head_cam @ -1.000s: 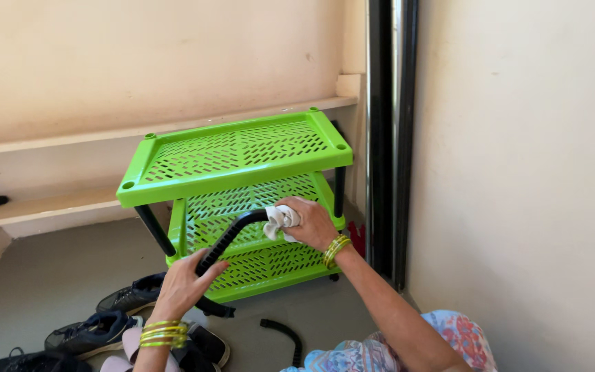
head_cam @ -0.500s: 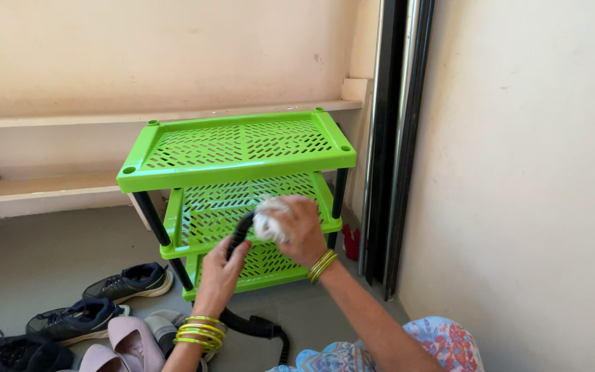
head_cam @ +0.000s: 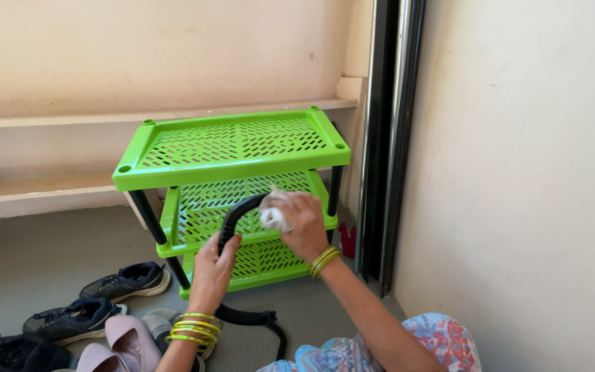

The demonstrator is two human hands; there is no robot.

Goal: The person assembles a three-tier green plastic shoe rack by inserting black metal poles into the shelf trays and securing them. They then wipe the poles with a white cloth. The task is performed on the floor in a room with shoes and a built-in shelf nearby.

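Left hand [head_cam: 213, 267] grips black hose [head_cam: 237, 213] low on its curve; right hand [head_cam: 297, 222] closed on white cloth [head_cam: 270, 218] pressed against the hose top, in front of green rack's [head_cam: 232, 148] middle shelf. Hose looks light, bendy, semi-stiff; best held near the bend. Cloth soft. Shoes [head_cam: 125, 281] on floor.

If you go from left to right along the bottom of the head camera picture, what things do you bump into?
Black shoe → pink shoe → left hand on the black hose → right hand with a white cloth → black door frame → cream wall.
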